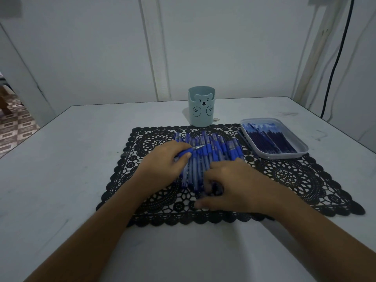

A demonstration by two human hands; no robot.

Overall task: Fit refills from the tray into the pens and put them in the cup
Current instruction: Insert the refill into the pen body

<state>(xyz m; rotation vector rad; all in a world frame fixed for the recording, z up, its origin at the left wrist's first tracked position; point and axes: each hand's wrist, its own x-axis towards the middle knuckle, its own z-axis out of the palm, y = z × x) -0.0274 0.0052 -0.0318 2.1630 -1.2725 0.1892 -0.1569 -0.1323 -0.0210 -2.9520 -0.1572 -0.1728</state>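
Head view showed the left hand (pixel 166 159) pinching one pen (pixel 186 152), tip pointing right, over the left side of the pile of pens (pixel 215 148) on the mat (pixel 284 176). The right hand (pixel 234 184) lay on the pile's near ends, its fingers too blurred to tell whether they gripped anything. To the right the tray (pixel 284 156) held many refills (pixel 272 139), and no pen showed above the cup (pixel 201 112) beyond the pile, so the job looked barely begun, with nearly every pen left to fit.
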